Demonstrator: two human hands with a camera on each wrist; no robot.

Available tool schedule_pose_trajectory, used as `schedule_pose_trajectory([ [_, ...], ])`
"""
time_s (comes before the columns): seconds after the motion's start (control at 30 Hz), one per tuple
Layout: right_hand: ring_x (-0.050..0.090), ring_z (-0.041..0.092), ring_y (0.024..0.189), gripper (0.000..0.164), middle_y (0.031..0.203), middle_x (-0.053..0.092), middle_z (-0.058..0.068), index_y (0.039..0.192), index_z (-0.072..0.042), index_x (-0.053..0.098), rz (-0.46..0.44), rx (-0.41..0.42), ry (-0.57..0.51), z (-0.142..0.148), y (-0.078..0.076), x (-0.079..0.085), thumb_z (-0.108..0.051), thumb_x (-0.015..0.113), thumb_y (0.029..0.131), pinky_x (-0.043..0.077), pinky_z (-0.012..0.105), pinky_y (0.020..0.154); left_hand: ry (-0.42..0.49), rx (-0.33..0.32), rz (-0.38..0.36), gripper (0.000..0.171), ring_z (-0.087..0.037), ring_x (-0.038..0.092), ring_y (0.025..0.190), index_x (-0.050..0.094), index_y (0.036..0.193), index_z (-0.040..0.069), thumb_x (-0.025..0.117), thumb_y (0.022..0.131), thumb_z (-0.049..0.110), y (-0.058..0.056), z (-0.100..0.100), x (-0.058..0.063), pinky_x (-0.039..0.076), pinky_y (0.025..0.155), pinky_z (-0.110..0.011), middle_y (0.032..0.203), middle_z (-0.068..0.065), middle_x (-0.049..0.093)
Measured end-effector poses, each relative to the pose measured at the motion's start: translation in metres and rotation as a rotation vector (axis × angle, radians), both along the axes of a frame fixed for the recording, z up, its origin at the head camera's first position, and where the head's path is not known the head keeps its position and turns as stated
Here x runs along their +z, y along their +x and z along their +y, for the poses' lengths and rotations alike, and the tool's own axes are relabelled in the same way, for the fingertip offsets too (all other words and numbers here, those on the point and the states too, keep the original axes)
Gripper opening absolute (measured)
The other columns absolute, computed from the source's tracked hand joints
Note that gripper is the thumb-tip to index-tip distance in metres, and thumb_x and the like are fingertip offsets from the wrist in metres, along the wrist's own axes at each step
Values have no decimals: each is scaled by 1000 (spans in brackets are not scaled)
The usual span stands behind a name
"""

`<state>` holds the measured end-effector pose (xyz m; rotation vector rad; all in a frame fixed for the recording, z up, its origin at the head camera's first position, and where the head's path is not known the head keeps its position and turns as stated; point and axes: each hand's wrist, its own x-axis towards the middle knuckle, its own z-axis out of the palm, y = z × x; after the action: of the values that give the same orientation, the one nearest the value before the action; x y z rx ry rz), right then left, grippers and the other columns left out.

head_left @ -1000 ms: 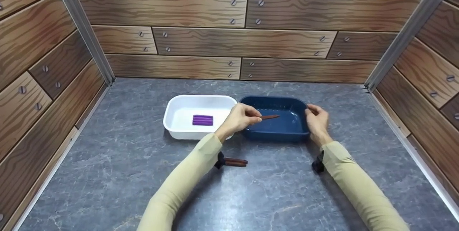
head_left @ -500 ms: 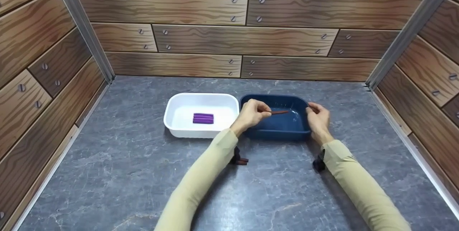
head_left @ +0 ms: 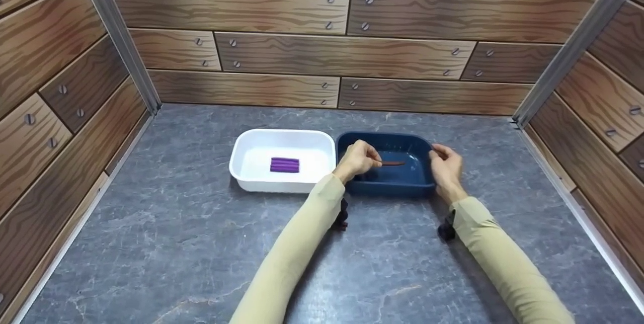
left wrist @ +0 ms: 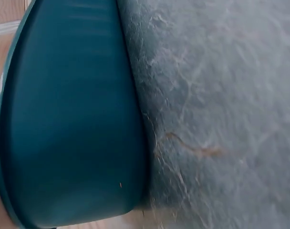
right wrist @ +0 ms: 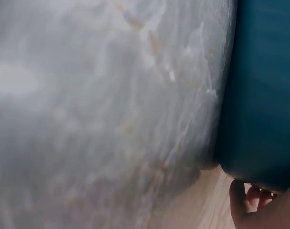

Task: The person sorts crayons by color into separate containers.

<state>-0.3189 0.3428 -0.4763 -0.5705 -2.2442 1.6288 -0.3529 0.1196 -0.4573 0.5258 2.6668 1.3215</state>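
Note:
My left hand (head_left: 361,157) reaches over the near left part of a dark blue rectangular dish (head_left: 392,190). Its thumb and fingers pinch one end of a thin brown stick (head_left: 393,163), which lies level and points right, low inside the dish. At the dish's right end, my right hand (head_left: 447,165) grips the rim. In the right wrist view, fingers (right wrist: 238,200) curl at the end of the blue wall (right wrist: 262,105). The left wrist view shows the dish's outer side (left wrist: 73,114); the stick is out of sight there.
A white dish (head_left: 271,186) stands directly left of the blue one, with several purple sticks (head_left: 285,165) side by side in it. More brown sticks (head_left: 343,226) lie on the grey tabletop (head_left: 176,223), mostly hidden behind my left wrist. Wood-patterned walls (head_left: 322,52) enclose the back and sides.
My left hand has moved right with the brown stick, further over the blue dish, and the stick is now lower. The right hand keeps its grip on the rim.

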Motion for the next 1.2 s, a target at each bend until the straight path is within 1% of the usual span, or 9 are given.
schedule_pose_trajectory([
  [0.2, 52, 14, 105, 37, 129, 57, 13, 135, -3, 56, 4, -6, -23, -1, -1, -1, -13, 49, 100, 42, 20, 87, -24, 40, -44, 4, -11, 63, 84, 79, 81, 16, 80, 79, 13, -2, 3, -1, 52, 79, -25, 88, 3, 75],
  [0.37, 52, 13, 103, 37, 127, 57, 13, 134, -3, 57, 15, -7, -14, 0, -1, 0, -13, 49, 100, 42, 20, 86, -31, 52, -47, 3, -11, 63, 84, 79, 79, 15, 82, 78, 13, -4, 4, 0, 53, 78, -25, 90, 2, 75],
  [0.53, 52, 10, 100, 37, 127, 57, 13, 135, -3, 57, 15, -2, -14, 0, 0, 2, -13, 49, 100, 42, 20, 85, -25, 54, -115, 6, -11, 63, 83, 79, 76, 12, 82, 76, 7, -5, 6, 0, 53, 75, -23, 89, -1, 75],
  [0.63, 52, 9, 100, 37, 128, 57, 14, 135, -2, 56, 15, -3, -26, 1, 0, 1, -12, 50, 100, 42, 19, 85, -12, 58, -163, 8, -12, 65, 82, 79, 77, 8, 80, 76, 0, -6, 8, -2, 53, 72, -22, 86, -2, 76],
  [0.8, 52, 8, 97, 36, 127, 58, 14, 134, -2, 57, 12, -20, -27, 1, 0, -1, -11, 50, 100, 43, 18, 84, -54, 69, -167, 8, -13, 66, 84, 80, 77, 8, 83, 73, 1, -5, 10, -4, 53, 74, -20, 82, -2, 77],
  [0.9, 52, 8, 96, 36, 125, 58, 13, 134, -2, 58, 13, -19, -21, 1, -1, -2, -11, 50, 100, 43, 19, 84, -82, 76, -156, 8, -14, 67, 86, 80, 77, 9, 85, 72, 5, -5, 11, -4, 54, 76, -20, 84, -2, 77],
  [1.03, 51, 8, 96, 37, 125, 58, 13, 135, -2, 57, 12, -11, -14, 0, -1, -1, -12, 50, 100, 42, 19, 84, -90, 81, -153, 8, -14, 66, 85, 81, 78, 9, 86, 72, 6, -5, 11, -5, 54, 77, -21, 90, -2, 77],
  [1.13, 51, 8, 95, 37, 123, 57, 12, 134, -2, 57, 14, -11, -10, 0, -1, 0, -12, 51, 100, 42, 19, 83, -78, 77, -154, 8, -15, 65, 82, 81, 78, 8, 86, 72, 6, -5, 10, -5, 53, 73, -21, 90, -3, 77],
  [1.2, 51, 9, 95, 36, 122, 57, 12, 134, -2, 58, 19, -12, -9, 0, -2, 0, -12, 51, 100, 42, 19, 83, -67, 75, -159, 8, -13, 64, 75, 81, 78, 8, 86, 71, 6, -6, 10, -5, 52, 66, -20, 88, -3, 77],
])
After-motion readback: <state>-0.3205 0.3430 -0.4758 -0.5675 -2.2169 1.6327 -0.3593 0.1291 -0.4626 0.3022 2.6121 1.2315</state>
